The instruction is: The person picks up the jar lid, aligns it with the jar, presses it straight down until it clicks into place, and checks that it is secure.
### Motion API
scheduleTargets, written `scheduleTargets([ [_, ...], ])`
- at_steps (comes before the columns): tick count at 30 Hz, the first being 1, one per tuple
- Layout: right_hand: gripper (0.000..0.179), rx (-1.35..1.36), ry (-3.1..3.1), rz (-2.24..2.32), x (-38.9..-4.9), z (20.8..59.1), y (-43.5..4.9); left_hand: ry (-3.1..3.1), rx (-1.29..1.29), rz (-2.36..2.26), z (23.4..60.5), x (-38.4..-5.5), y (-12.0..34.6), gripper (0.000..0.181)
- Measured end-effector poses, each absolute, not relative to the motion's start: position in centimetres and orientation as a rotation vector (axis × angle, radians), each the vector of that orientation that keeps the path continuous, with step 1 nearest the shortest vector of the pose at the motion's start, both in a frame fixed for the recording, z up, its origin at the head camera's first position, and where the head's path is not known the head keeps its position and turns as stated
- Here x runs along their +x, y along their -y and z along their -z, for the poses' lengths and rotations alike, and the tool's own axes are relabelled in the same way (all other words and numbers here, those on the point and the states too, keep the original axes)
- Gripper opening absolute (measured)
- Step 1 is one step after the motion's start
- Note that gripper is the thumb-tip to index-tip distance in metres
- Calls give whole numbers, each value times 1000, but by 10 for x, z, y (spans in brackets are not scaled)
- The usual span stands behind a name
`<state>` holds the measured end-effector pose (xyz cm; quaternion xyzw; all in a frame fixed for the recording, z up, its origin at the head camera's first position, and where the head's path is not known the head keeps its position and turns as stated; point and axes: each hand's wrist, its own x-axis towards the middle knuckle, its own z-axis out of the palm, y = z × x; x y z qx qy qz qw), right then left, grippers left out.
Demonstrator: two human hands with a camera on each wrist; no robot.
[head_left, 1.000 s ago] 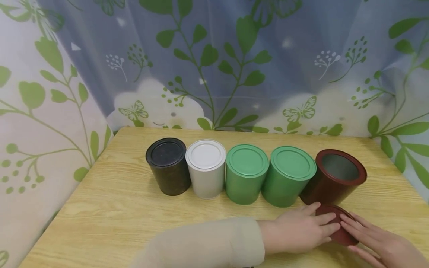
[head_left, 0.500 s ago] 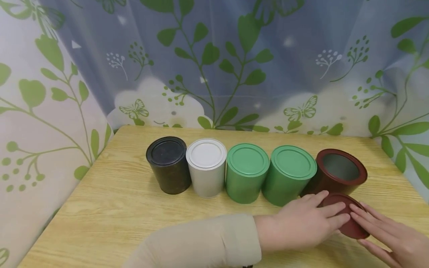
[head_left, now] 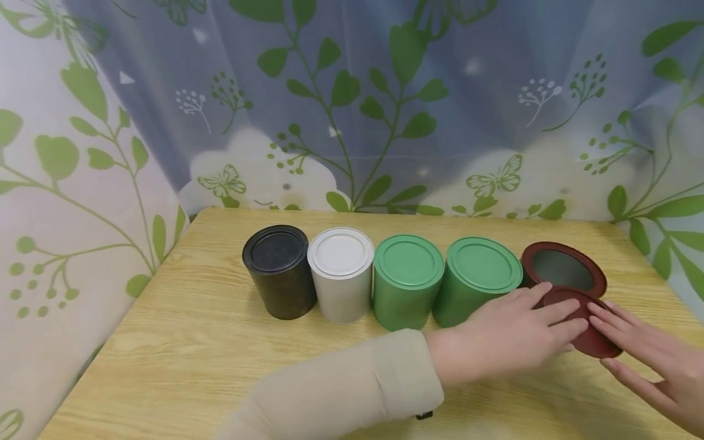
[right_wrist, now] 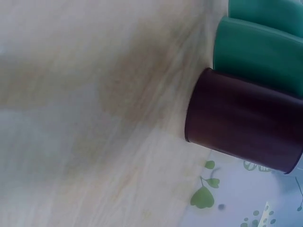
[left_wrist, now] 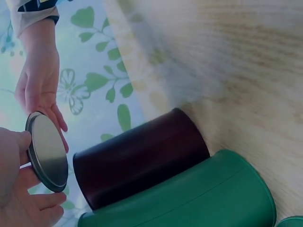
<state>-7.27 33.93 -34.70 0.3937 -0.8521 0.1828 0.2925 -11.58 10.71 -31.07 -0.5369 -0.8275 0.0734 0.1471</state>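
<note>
A dark red round lid (head_left: 596, 336) is held tilted in front of the uncovered dark red can (head_left: 599, 269), off the table. My left hand (head_left: 508, 336) grips the lid's left side, with fingers spread over its top. On the opposite side my right hand (head_left: 654, 357) holds the rim, its fingers on top and thumb near the lower edge. The left wrist view shows the lid's silvery underside (left_wrist: 49, 151), with the thumb of the near hand at its rim. The right wrist view shows the can's side (right_wrist: 244, 123), but neither hand.
Left of the red can, in a row, stand two green cans (head_left: 484, 266) (head_left: 409, 263), a white can (head_left: 341, 293) and a black can (head_left: 283, 287), all lidded. Their table (head_left: 181, 348) is light wood. A leaf-patterned cloth (head_left: 374, 110) hangs behind.
Both hands have raised the red lid and moved it forward and slightly right, nearer the red can's mouth. The cans have stayed in place.
</note>
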Motion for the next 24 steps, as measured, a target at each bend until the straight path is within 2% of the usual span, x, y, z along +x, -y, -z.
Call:
scheduleTargets([
  [12,65,941,2366,-514,-93,345,-346,2548,-1485,-246,306,-136,-128,44],
  [24,54,878,2410,-451,-112,346,-348,2709,-1396,-299,305,-152,-142,45],
])
